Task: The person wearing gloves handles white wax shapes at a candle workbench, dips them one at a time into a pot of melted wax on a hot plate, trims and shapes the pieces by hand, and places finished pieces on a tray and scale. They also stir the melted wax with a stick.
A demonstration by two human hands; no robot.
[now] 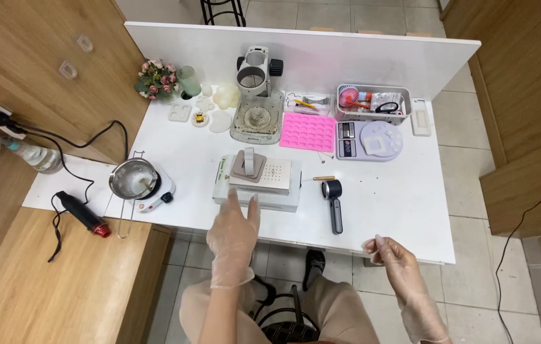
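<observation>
Head view, looking down: gloved left hand [234, 230] reaches flat, fingers spread, its fingertips just at the near edge of the white box-shaped machine [259, 181] on the white table [385, 204]. Gloved right hand [393, 251] hovers off the table's front edge, fingers loosely curled, holding nothing. A black handheld tool [333, 202] lies between them.

Both gloved hands empty: left [233, 234] stretched forward, fingers straight; right [393, 253] held lower, fingers loosely curled

Gloved left hand [233, 232] reaches toward white box [258, 191]; right hand [393, 255] hovers.
</observation>
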